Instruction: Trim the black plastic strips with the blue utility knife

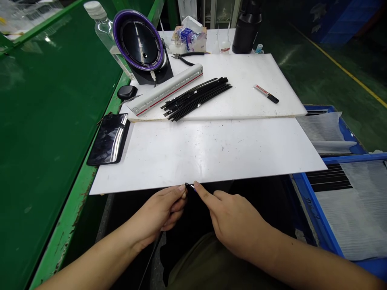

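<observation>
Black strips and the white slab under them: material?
Black strips: probably plastic, glossy; sharp white highlights and a slight bend, though coated metal is possible. White slab: looks like matte foam; thick, rounded front edge and dull surface.

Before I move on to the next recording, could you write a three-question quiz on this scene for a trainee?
1. True or false: the pile of black strips lies beside the white bar with the red stripe.

2. Multiple choice: what colour is the cap on the clear bottle?
a) green
b) white
c) red

3. Short answer: which hand stretches its index finger toward the small dark piece at the other hand's fingertips?

Key:
1. True.
2. b.
3. The right hand; the left hand pinches the piece.
</observation>
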A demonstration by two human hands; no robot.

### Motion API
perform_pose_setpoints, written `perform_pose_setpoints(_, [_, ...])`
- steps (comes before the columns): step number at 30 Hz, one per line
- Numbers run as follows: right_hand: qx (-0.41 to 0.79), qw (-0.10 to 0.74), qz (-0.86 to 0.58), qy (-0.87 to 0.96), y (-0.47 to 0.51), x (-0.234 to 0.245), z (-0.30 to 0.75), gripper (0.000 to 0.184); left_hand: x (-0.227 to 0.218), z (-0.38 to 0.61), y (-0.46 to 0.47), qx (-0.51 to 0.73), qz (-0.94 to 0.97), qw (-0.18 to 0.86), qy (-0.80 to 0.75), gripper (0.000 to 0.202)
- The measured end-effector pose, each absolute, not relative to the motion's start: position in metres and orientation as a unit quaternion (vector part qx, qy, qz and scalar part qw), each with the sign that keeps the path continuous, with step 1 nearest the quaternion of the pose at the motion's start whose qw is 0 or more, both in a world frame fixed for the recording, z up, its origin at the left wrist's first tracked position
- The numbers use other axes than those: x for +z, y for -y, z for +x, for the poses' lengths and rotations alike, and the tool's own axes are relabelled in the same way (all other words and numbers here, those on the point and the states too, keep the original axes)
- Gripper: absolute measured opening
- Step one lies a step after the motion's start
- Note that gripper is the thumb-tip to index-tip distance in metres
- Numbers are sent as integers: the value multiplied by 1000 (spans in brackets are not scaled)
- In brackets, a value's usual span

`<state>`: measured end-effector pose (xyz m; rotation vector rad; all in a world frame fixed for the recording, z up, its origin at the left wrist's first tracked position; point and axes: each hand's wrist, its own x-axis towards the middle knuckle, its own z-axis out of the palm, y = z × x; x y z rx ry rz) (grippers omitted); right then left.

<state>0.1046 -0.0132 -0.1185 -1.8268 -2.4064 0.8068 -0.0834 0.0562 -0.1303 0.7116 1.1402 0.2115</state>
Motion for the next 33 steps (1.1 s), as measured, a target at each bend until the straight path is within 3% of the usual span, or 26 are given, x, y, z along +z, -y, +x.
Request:
perform_pose_setpoints(8, [175, -48, -579, 795, 20, -127, 99, 81, -131, -81, -54, 110, 322, 776, -531, 37])
perform_pose_setpoints(15, [282, 37, -595, 751, 15, -123, 107, 61, -130, -82, -55, 106, 334, 776, -525, 35])
perform_pose_setpoints(19, [298, 60, -590, 748, 15, -121, 109, 61, -130, -81, -55, 109, 331, 775, -527, 36])
perform_pose_setpoints(23, [278, 43, -583, 762, 15, -121, 105, 65, -131, -78, -52, 120, 331, 771, -530, 39])
perform_pose_setpoints(29, [209, -50, -585, 782, 17, -123, 101, 79, -131, -81, -55, 119, 320, 782, -522, 35])
perform_pose_setpoints(33, [258, 8, -585, 769, 16, -126, 108, 68, -132, -86, -59, 99, 325, 790, -511, 32])
